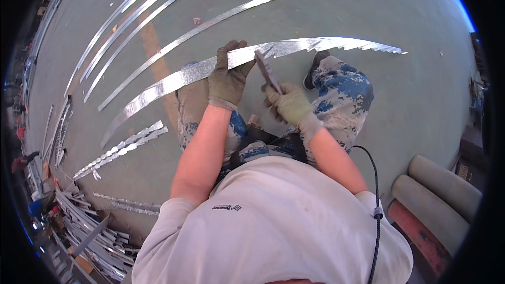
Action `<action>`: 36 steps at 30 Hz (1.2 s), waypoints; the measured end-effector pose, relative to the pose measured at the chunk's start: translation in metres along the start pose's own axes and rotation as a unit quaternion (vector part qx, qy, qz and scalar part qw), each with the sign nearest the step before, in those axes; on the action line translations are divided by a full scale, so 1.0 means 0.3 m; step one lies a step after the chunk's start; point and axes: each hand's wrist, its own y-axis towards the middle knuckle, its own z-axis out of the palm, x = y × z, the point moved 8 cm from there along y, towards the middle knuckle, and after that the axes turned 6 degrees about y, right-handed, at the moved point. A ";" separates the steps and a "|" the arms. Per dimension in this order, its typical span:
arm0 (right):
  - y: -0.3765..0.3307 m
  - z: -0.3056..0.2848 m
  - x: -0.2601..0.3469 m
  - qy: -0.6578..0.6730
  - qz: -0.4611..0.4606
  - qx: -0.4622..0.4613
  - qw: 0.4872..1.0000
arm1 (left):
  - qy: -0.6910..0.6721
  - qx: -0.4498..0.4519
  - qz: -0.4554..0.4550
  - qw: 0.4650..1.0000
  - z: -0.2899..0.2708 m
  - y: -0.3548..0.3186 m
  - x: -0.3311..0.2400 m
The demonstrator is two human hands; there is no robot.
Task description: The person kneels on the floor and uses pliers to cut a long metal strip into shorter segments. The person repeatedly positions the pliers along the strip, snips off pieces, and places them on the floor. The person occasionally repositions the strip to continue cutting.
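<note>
My left hand (227, 76), in a worn olive glove, grips a long shiny metal strip (158, 87) that runs across my knees, from the lower left up to the right. The strip's right part has a notched, sawtooth edge (363, 46). My right hand (286, 102), also gloved, holds metal snips (267, 69) whose blades meet the strip just right of my left hand. I am seated above my blue camouflage trousers (342, 94).
Several long plain metal strips (158, 0) lie curved on the grey-green floor beyond. Notched strips (123, 147) lie at my left, and a heap of cut strips (89, 231) sits at the lower left. Padded rolls (436, 200) are at the right. A black cable (376, 200) hangs by my shoulder.
</note>
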 end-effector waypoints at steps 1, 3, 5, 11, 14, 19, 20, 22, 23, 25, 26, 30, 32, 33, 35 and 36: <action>0.017 -0.019 -0.016 -0.025 0.016 -0.015 0.999 | 0.005 -0.004 0.000 1.000 -0.003 0.012 0.009; -0.008 0.041 -0.021 0.077 -0.036 0.048 0.995 | 0.007 0.004 -0.011 1.000 -0.043 0.022 0.027; -0.042 0.085 0.052 0.040 -0.070 0.093 0.992 | -0.008 0.038 -0.033 0.999 -0.102 0.033 0.044; 0.050 0.092 0.156 0.173 -0.088 0.063 0.979 | 0.129 0.001 -0.017 0.992 0.062 -0.029 -0.001; 0.116 0.095 0.158 0.208 -0.123 0.054 0.969 | 0.231 0.043 0.007 0.972 0.090 -0.053 -0.014; 0.125 0.096 0.175 0.204 -0.131 0.024 0.970 | -0.039 0.090 -0.029 0.995 0.023 -0.023 -0.008; 0.121 0.095 0.178 0.206 -0.136 0.022 0.969 | -0.007 0.092 -0.009 0.996 0.019 -0.033 -0.016; 0.116 0.087 0.185 0.209 -0.146 0.018 0.967 | 0.043 0.056 0.017 0.997 0.064 -0.053 -0.040; 0.115 0.084 0.188 0.212 -0.151 0.016 0.966 | 0.122 0.058 0.051 0.990 0.055 -0.053 -0.042; 0.111 0.087 0.205 0.229 -0.136 0.035 0.963 | 0.099 0.085 0.059 0.990 0.031 -0.046 -0.056; 0.094 0.080 0.223 0.237 -0.130 0.044 0.962 | -0.006 0.106 0.023 0.994 0.031 -0.040 -0.056; 0.059 0.042 0.295 0.229 -0.168 0.055 0.957 | -0.103 0.072 0.027 0.992 0.075 -0.051 -0.116; 0.039 0.013 0.331 0.220 -0.190 0.063 0.955 | -0.110 0.073 0.041 0.990 0.102 -0.058 -0.145; 0.023 0.006 0.352 0.222 -0.196 0.073 0.952 | -0.111 0.080 0.048 0.989 0.114 -0.065 -0.168; -0.017 -0.016 0.396 0.213 -0.210 0.072 0.952 | -0.087 0.139 0.034 0.986 0.166 -0.071 -0.192; -0.046 -0.017 0.419 0.205 -0.216 0.066 0.952 | -0.063 0.161 0.041 0.984 0.182 -0.071 -0.213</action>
